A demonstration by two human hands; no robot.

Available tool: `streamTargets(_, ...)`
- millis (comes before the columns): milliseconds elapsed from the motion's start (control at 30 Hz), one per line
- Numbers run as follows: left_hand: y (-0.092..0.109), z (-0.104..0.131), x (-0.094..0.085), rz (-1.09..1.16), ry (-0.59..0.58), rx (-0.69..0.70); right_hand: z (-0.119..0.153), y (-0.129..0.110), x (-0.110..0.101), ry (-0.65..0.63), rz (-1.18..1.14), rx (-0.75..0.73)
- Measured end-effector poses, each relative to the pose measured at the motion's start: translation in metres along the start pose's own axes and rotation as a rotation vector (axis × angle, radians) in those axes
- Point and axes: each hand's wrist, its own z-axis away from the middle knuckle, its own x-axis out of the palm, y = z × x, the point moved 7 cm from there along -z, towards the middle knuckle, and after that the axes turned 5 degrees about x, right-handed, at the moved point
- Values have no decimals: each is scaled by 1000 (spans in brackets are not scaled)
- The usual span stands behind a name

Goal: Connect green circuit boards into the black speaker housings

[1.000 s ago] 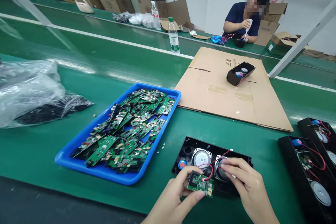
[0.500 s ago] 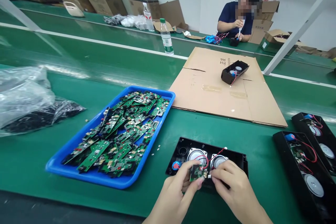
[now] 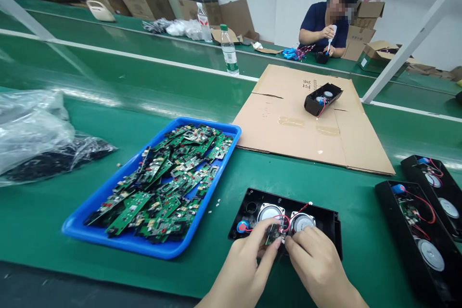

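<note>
The left hand (image 3: 241,262) pinches the board (image 3: 272,235), likely light, stiff and fragile, best held by its edges. At its right end, the right hand's (image 3: 317,260) grip cannot be told.

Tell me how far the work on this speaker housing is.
Both speakers and the blue cylinder already sit in the black housing. The left hand holds a circuit board, the right hand at its edge. Apparently left: laying the board inside and plugging in the loose white connector.
</note>
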Motion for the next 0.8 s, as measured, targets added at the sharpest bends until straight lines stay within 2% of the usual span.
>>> streamTargets(67,8,-3,-3,-45,-10,22,-1,7,0,-17,-97,90)
streamTargets(167,21,-6,-8,-102,-27,140,1,18,3,-56,-210,241)
streamTargets(300,22,-4,-10,-162,-3,216,5,23,5,-76,-260,323)
streamTargets(500,21,4,-11,-199,112,282,0,22,7,-190,-244,276)
streamTargets(633,24,4,-12,-179,150,345,-3,21,6,-157,-240,276)
streamTargets(700,25,2,-13,-148,143,330,-3,19,6,-153,-235,280)
streamTargets(800,24,1,-14,-113,153,223,-4,25,1,-140,-211,294)
